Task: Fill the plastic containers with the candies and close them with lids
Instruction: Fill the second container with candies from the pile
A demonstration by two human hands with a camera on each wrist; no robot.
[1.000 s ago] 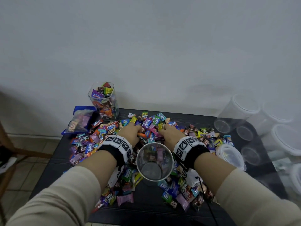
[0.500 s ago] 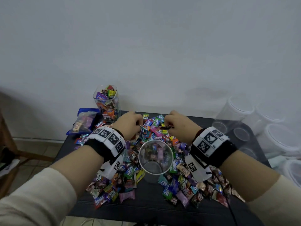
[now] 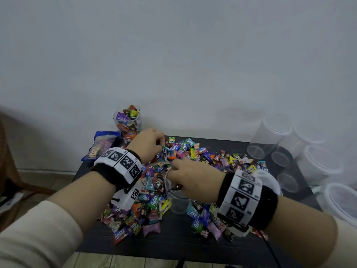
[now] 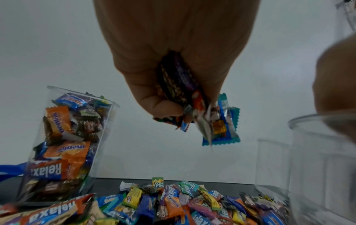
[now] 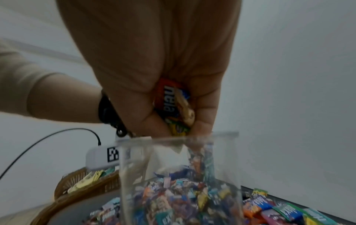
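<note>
Clear plastic container (image 3: 178,200) upright at near-centre of dark table (image 3: 173,246), ringed by loose candy pile (image 3: 193,153). Right hand (image 3: 190,176) right over its rim, fist clenched round wrapped candies (image 5: 174,106). Left hand (image 3: 147,145) raised above far-left part of pile, grasping own bunch of candies (image 4: 192,106). Filled square container (image 3: 128,122) at far left, no lid. Empty containers (image 3: 270,136) on side at right.

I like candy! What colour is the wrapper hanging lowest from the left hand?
Teal wrapper; left wrist view.

Glossy foil candies (image 3: 185,149), clear smooth plastic container (image 5: 179,175), wicker basket (image 5: 84,182)
</note>
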